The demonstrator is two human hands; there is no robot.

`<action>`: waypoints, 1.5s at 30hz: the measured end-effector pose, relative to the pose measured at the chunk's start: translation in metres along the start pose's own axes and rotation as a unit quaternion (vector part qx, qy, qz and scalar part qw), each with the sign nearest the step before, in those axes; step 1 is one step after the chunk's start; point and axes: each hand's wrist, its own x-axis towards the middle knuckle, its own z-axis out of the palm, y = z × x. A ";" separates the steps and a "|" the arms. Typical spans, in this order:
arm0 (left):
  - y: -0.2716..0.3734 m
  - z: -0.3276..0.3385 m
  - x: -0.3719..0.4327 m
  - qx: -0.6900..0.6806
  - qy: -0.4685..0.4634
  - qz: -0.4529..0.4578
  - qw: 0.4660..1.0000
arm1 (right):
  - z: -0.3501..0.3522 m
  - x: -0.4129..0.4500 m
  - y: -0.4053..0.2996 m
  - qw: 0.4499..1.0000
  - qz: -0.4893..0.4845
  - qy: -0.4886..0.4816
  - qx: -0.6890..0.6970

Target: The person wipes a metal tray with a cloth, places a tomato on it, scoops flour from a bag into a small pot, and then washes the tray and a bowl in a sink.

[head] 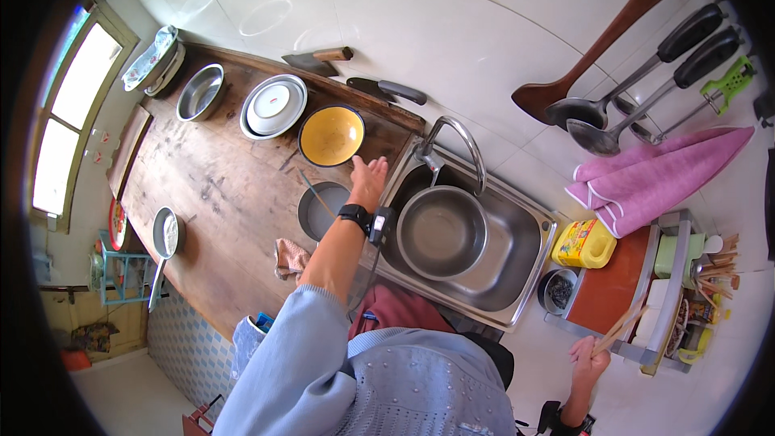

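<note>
My left hand (368, 183) reaches across to the lower right rim of a yellow enamel bowl (332, 135) with a dark edge. Its fingers are apart and hold nothing; whether they touch the rim I cannot tell. Below that wrist, a grey round pan (319, 212) with a thin stick across it is partly hidden by my forearm. Over at the lower right, my right hand (590, 358) grips a pair of wooden chopsticks (622, 328) near a shelf rack. Between the hands, a large metal basin (442, 232) sits in the steel sink (514, 263).
A curved faucet (463, 130) arches over the basin. Metal bowls (201, 92), an upturned white bowl (273, 103) and a cleaver (318, 62) line the wooden counter's (218, 194) back. A saucepan (166, 236) with white powder stands left. A yellow jug (584, 244) is beside the sink; ladles (596, 136) hang above.
</note>
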 end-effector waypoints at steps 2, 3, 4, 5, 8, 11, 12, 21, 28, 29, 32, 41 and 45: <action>0.012 -0.006 0.023 -0.055 0.037 0.041 0.997 | 0.007 -0.004 0.000 0.999 -0.005 -0.019 -0.033; 0.016 -0.005 0.029 -0.075 0.044 0.043 0.995 | 0.010 -0.006 0.001 0.997 -0.009 -0.036 -0.063; 0.019 -0.005 0.035 -0.088 0.039 0.058 0.994 | 0.013 -0.008 0.001 0.997 -0.008 -0.033 -0.067; 0.024 -0.005 0.040 -0.102 0.033 0.073 0.992 | 0.016 -0.011 0.001 0.995 -0.005 -0.055 -0.085; 0.042 -0.013 0.055 -0.119 0.056 0.122 0.984 | 0.032 -0.014 -0.006 0.989 0.012 -0.095 -0.112; 0.040 -0.002 0.041 -0.090 0.122 0.121 0.981 | 0.044 -0.014 -0.009 0.984 0.033 -0.117 -0.128; 0.039 0.004 0.025 -0.053 0.106 0.134 0.984 | 0.048 -0.012 -0.009 0.983 0.031 -0.127 -0.126; 0.018 -0.002 -0.107 0.313 -0.009 0.255 0.915 | 0.064 0.012 0.014 0.979 -0.015 -0.145 -0.143; -0.002 -0.039 -0.171 0.569 -0.145 0.511 0.627 | 0.067 0.017 0.021 0.984 -0.031 -0.149 -0.098; -0.008 -0.041 -0.177 0.592 -0.152 0.517 0.599 | 0.068 0.018 0.022 0.985 -0.038 -0.143 -0.086; -0.022 -0.042 -0.188 0.593 -0.159 0.510 0.603 | 0.069 0.023 0.019 0.986 -0.043 -0.141 -0.075; -0.051 -0.058 -0.194 0.417 -0.144 -0.004 0.898 | 0.119 0.081 -0.007 0.980 -0.111 -0.162 -0.027; -0.051 -0.044 -0.208 0.395 -0.155 -0.048 0.904 | 0.176 0.128 -0.029 0.970 -0.172 -0.165 -0.043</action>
